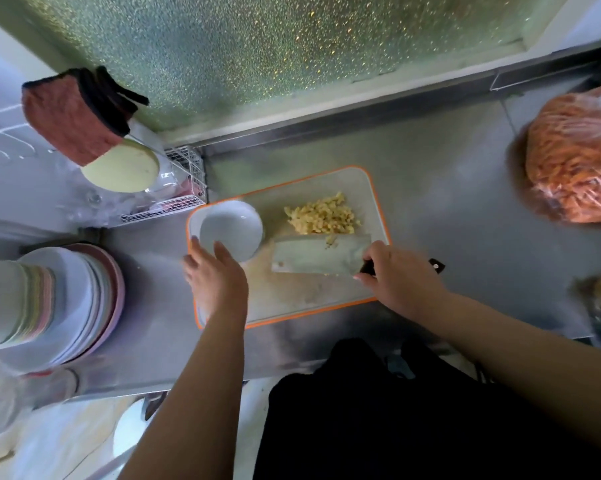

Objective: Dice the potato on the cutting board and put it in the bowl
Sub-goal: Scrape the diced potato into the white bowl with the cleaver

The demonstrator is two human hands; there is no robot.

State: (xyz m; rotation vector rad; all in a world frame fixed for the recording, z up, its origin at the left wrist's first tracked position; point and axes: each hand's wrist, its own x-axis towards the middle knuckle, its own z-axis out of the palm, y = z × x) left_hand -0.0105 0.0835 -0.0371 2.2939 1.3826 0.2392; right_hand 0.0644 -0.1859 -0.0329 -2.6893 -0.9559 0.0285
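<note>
Your right hand [394, 275] has its fingers wrapped around the cleaver [318, 252] handle, blade tipped flat-ish on the cutting board [368, 202] right against the near edge of the potato [323, 214]. Your left hand [214, 271] is loose and open, fingertips on the near rim of the white bowl [229, 230], which sits on the board's left end with nothing in it. So dicing looks basically done: it's one pile of small yellow bits. I'd say what's left is scooping it all over into that bowl.

Single head view — looks steeply down from above, close over counter [448, 188], facing wall.
</note>
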